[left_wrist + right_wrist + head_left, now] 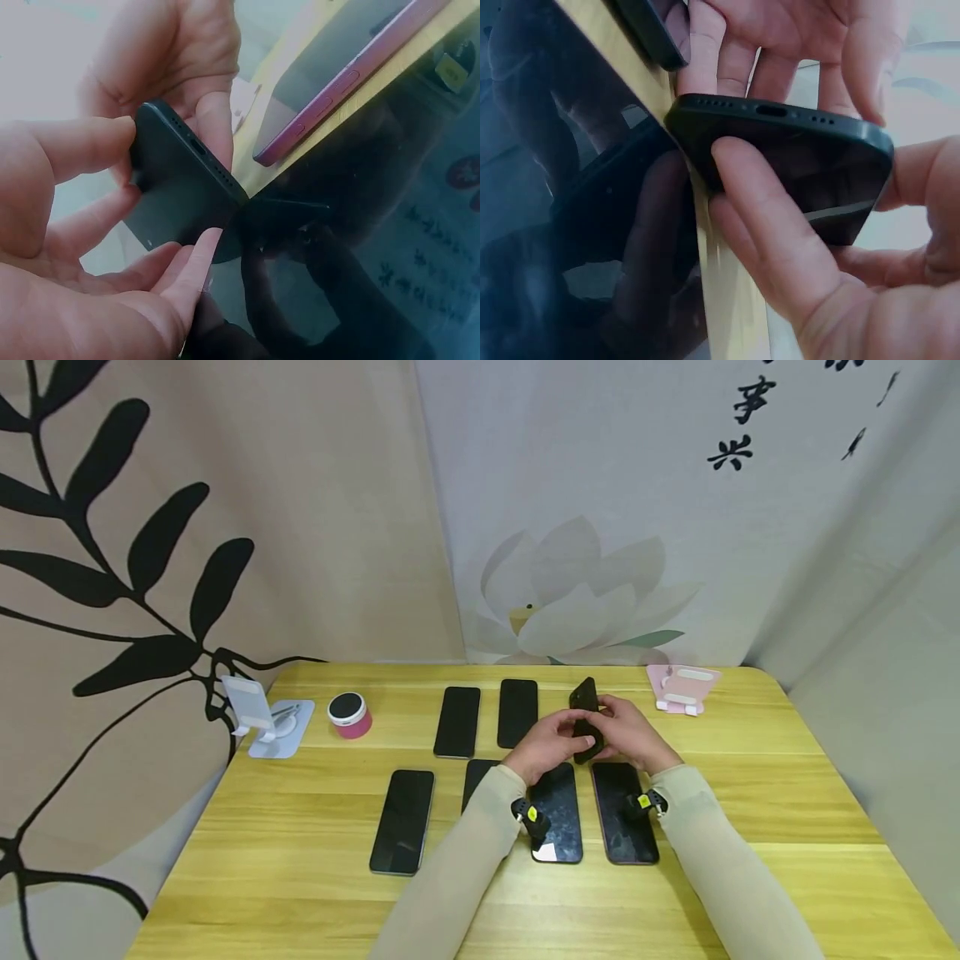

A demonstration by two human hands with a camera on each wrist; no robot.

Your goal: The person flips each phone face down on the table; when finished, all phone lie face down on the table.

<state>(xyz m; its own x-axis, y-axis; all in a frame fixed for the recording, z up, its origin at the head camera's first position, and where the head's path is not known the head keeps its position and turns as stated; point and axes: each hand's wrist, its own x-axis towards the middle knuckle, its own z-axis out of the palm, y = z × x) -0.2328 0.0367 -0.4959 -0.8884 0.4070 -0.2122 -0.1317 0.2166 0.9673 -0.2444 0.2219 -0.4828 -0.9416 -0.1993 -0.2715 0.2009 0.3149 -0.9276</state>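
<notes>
My left hand and right hand together pinch a black, flat, round-cornered smartphone, tilted over the yellow wood-grain table, just beyond a pink-edged, dark-screened phone.

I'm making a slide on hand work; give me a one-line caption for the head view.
Left hand and right hand hold a phone at a wooden table, other phones lying nearby.

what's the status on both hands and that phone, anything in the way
Left hand and right hand gripping one black phone. Phone held tilted. Other phones close by on table, nothing seen blocking the grip.
</notes>
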